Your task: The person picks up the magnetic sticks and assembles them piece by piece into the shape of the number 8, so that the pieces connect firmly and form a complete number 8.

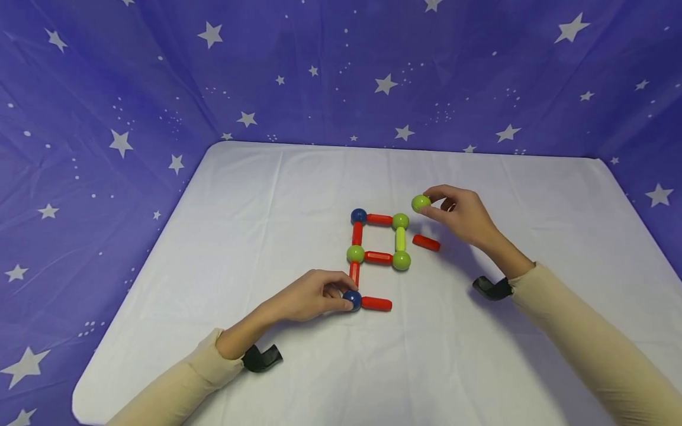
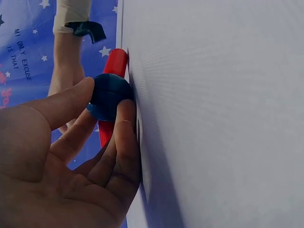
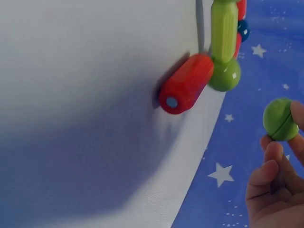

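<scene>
My left hand (image 1: 311,296) pinches a blue ball (image 2: 110,96) at the near-left corner of a flat figure built from rods and balls. From that ball one red rod (image 1: 376,304) points right and another red rod (image 1: 354,274) runs up to a green ball (image 1: 355,254). Above it, rods and balls form a square, with a lime-green rod (image 1: 401,239) as its right side. Between thumb and fingers, my right hand (image 1: 460,214) holds a green ball (image 3: 279,119) just beyond the square's far-right corner. A loose red rod (image 3: 186,84) lies on the table below this hand.
The white-covered table (image 1: 240,201) has rounded corners. A purple-blue cloth with white stars (image 1: 341,71) hangs behind it and at the sides. Black straps (image 1: 262,358) show at both wrists, by the beige sleeves.
</scene>
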{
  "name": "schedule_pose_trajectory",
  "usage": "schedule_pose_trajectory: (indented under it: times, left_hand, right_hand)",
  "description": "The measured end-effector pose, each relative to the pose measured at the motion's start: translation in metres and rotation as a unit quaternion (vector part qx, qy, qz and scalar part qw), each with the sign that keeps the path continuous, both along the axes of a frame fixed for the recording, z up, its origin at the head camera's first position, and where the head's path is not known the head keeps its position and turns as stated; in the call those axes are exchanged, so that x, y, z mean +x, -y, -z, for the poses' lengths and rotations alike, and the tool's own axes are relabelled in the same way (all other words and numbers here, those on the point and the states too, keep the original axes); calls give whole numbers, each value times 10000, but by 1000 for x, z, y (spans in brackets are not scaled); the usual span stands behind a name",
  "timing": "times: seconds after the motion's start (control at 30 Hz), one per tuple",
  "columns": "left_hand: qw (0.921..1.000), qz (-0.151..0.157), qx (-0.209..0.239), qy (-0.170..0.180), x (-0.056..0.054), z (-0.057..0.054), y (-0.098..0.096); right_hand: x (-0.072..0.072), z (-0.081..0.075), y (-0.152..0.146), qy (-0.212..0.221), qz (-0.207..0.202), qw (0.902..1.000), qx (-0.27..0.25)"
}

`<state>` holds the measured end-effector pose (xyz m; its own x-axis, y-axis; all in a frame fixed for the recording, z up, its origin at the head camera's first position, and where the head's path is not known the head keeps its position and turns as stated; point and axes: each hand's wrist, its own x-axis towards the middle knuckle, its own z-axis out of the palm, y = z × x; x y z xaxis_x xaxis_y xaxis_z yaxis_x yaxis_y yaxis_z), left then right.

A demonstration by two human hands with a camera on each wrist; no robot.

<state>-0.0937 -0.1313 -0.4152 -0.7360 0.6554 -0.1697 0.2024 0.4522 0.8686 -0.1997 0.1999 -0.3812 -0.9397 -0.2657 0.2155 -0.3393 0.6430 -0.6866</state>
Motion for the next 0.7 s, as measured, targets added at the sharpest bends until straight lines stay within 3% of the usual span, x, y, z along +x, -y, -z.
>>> schedule_pose_trajectory:
  times: [0.4,0.7]
  left_hand:
    - [10000,18,-14,-22,1,-2,0]
    - [10000,33,54,1,2,-3,0]
  right_hand:
    - [56,-10,-7,-77,-876,9959,-208]
    - [91,0,1,74,-1391,9900,-218]
